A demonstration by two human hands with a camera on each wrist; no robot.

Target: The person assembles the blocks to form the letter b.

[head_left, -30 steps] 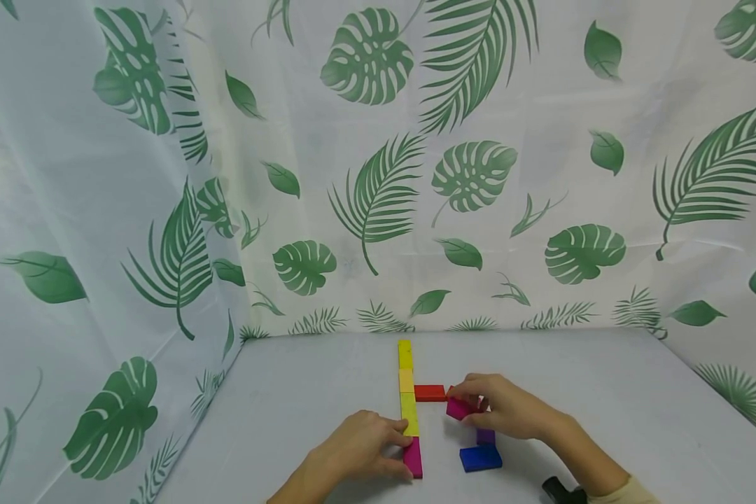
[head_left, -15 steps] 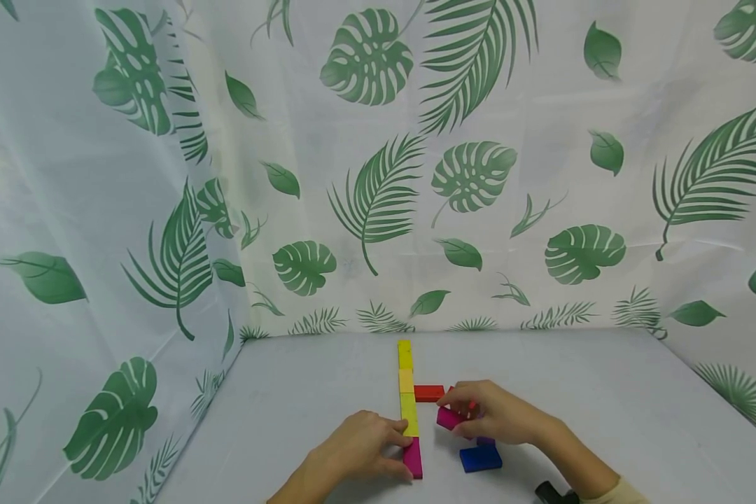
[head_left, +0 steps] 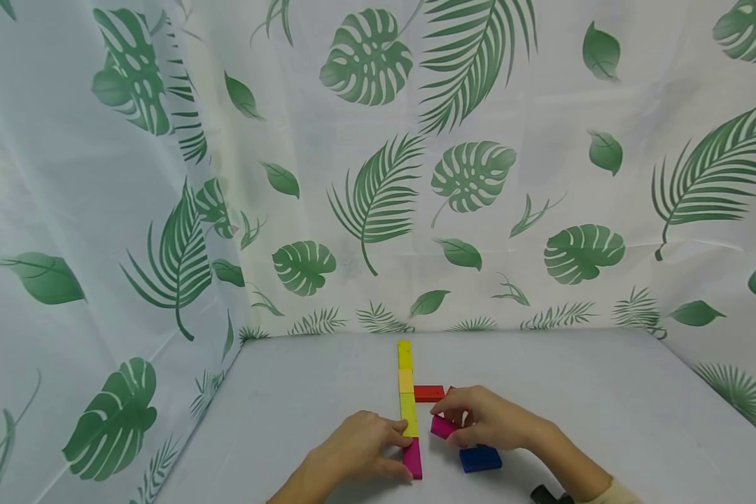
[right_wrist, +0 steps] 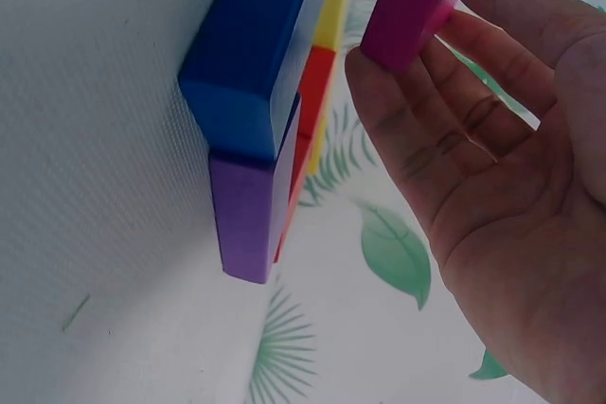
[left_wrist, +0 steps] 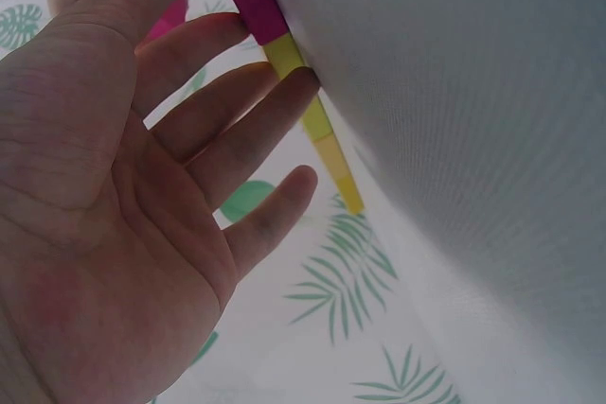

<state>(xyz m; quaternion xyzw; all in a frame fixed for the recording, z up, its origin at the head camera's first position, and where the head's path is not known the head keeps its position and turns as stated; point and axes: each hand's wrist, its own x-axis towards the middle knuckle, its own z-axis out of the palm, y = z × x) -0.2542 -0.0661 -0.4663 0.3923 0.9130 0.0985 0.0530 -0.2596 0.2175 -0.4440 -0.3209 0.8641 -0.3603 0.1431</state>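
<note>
My right hand [head_left: 498, 421] pinches a magenta block [head_left: 443, 427] between thumb and fingertips, tilted above the table; the right wrist view shows this magenta block [right_wrist: 405, 14] close up. My left hand [head_left: 362, 446] lies beside a row of blocks, its extended fingers and thumb touching the left side of another magenta block [head_left: 413, 460] at the near end. Beyond that come yellow blocks [head_left: 409, 414] in line. From the row a red block [head_left: 430, 394] sticks out rightward; a second red piece is mostly behind my right hand.
A blue block [head_left: 481, 459] lies on the table right of the row, near my right wrist. Touching it in the right wrist view is a purple block [right_wrist: 248, 219], hidden in the head view. A leaf-patterned curtain [head_left: 378, 210] stands behind the white table [head_left: 302, 392].
My right hand has moved left and toward me with the magenta block, coming nearer the row. It now covers the purple block in the head view. My left hand stays in place.
</note>
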